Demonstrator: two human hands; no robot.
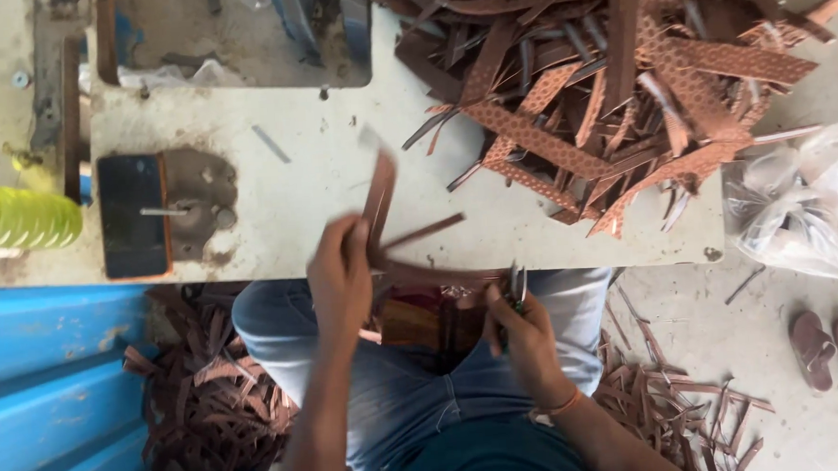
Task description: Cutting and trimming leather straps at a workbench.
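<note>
Nearest the camera, the person sits in blue jeans (417,379) at the edge of a worn white table (320,174). The left hand (341,278) has its fingers closed on a bunch of brown leather strips (379,204), which stand up blurred over the table's near edge. The right hand (524,330), with a thin band at the wrist, is curled around a pair of small scissors (518,286) whose tips rise just beside the table's edge; a strip runs between the two hands. Below the table, heaps of dark brown offcuts (208,399) lie on the floor to the left, and more scraps (677,408) lie to the right. A pair of brown sandals (834,349) rests on the grey floor at far right. On the table, a dark rectangular phone (132,214) lies at left, near a bright yellow-green ribbed spool (12,216). A crumpled clear plastic bag (795,206) hangs off the right corner. Farther back, a big pile of patterned tan and brown strips (612,82) covers the table's right part.
</note>
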